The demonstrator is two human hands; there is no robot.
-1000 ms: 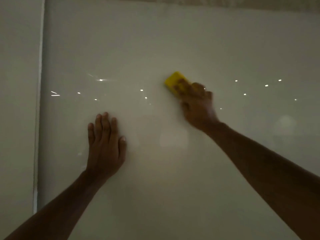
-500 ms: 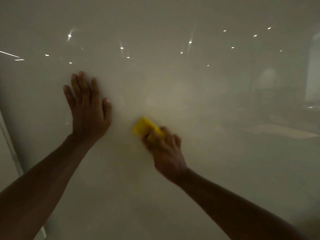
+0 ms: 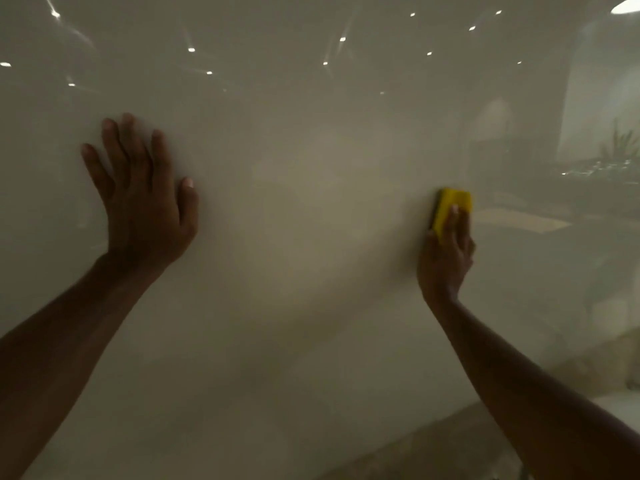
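Head cam, R grip (image 3: pixel 446 258) pinching yellow rectangular sponge (image 3: pixel 454 199) on glossy pale panel (image 3: pixel 311 306), L grip (image 3: pixel 145 213) spread flat on it

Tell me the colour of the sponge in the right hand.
The sponge is bright yellow with a dark strip on its left edge, clearest in the head view.

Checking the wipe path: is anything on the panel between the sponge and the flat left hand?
Nothing visible. The right hand holds the yellow sponge against the glossy panel; the stretch to the left hand is bare, showing only reflections.
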